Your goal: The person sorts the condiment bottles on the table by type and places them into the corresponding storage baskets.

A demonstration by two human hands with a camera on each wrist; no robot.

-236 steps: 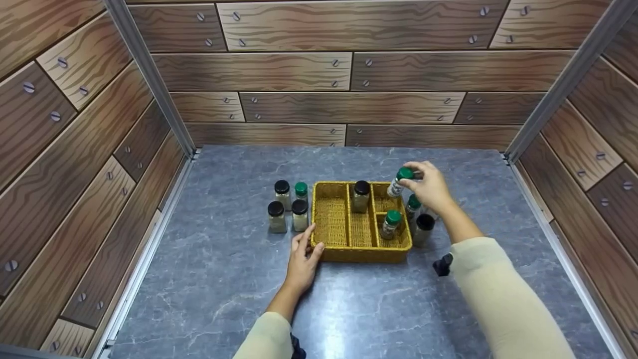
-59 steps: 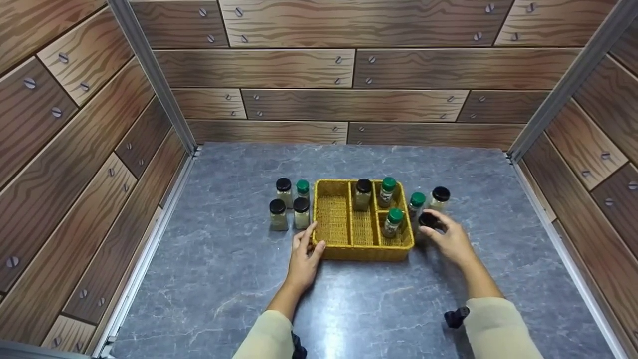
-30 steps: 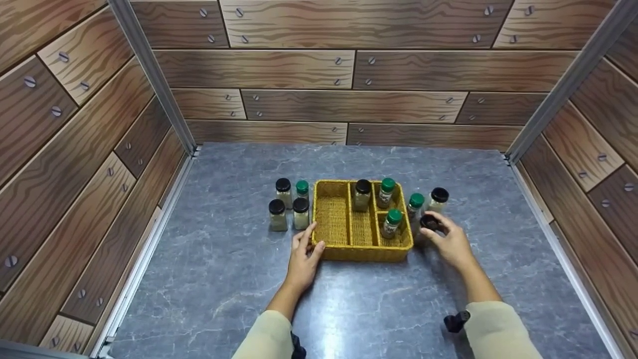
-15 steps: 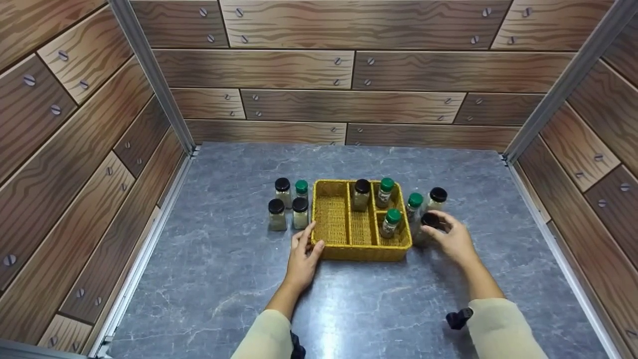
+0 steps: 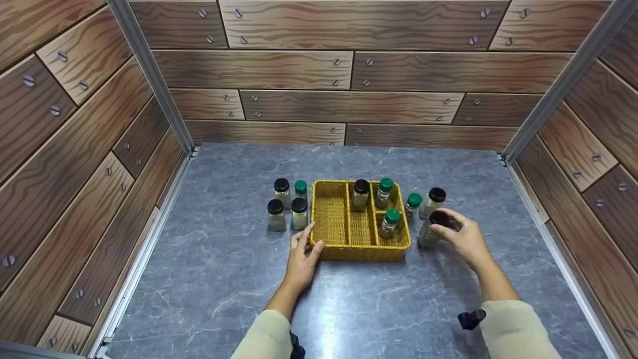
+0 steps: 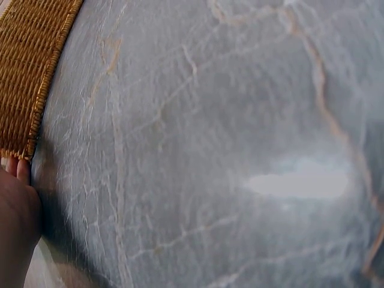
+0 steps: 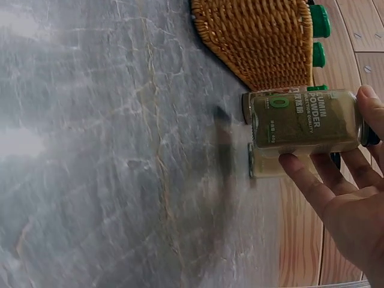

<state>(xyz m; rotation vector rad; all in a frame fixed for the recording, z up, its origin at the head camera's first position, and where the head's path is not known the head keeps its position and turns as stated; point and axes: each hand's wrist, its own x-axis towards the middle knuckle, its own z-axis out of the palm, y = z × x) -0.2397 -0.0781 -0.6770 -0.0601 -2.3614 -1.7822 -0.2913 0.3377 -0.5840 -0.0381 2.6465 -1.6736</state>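
Observation:
In the head view my right hand (image 5: 466, 239) grips a spice jar (image 5: 429, 237) by its black lid, right of the basket. The right wrist view shows this glass jar (image 7: 306, 122) of brown powder with a "cumin powder" label, its base raised from the table. With its fingers and thumb my left hand (image 5: 300, 262) holds the near left corner of the woven basket (image 5: 361, 253). Inside that divided basket stand a black-lidded jar (image 5: 360, 196) in the middle section and two green-capped bottles, one at the back right (image 5: 383, 193), one at the front right (image 5: 389, 224).
Left of the basket stand three black-lidded jars (image 5: 276, 215) and a green-capped bottle (image 5: 300, 189). On its right are another green-capped bottle (image 5: 412, 203) and a pale black-lidded jar (image 5: 432, 202). Wood-patterned walls (image 5: 299, 70) enclose the grey marbled table (image 5: 224, 279) behind and at both sides.
The green-capped bottle my right hand held earlier now stands in the back right compartment. That hand has since gripped the cumin jar and shifted it slightly right. The left hand keeps its place.

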